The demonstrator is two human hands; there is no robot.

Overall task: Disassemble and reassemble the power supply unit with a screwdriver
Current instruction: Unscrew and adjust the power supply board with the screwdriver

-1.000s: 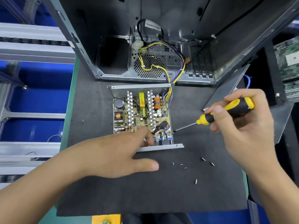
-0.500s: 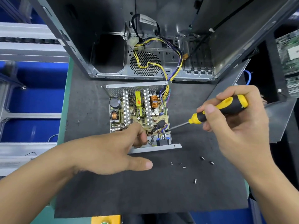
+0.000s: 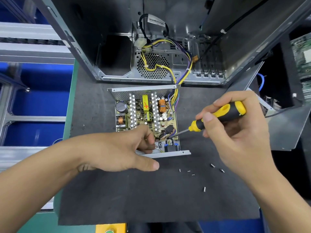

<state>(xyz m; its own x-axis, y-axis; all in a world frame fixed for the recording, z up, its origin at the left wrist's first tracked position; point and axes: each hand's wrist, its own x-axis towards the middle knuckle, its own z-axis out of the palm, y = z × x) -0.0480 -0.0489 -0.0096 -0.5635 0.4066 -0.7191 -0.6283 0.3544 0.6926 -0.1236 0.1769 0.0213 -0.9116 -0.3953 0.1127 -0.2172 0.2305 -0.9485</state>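
Gripping the rubbery yellow-and-black screwdriver (image 3: pixel 218 116), the right hand (image 3: pixel 235 132) sets its steel tip inside the open metal power supply unit (image 3: pixel 146 115). Left hand (image 3: pixel 117 148) curls its fingers over the unit's near edge.

Bright, even overhead light fills the bench, and shadows under the hands stay soft on the dark mat (image 3: pixel 151 199). Glare streaks the metal computer case (image 3: pixel 235 39) toward one o'clock. Wide-angle bending curves straight edges at nine and three o'clock. The centre is sharp; the corners smear slightly.
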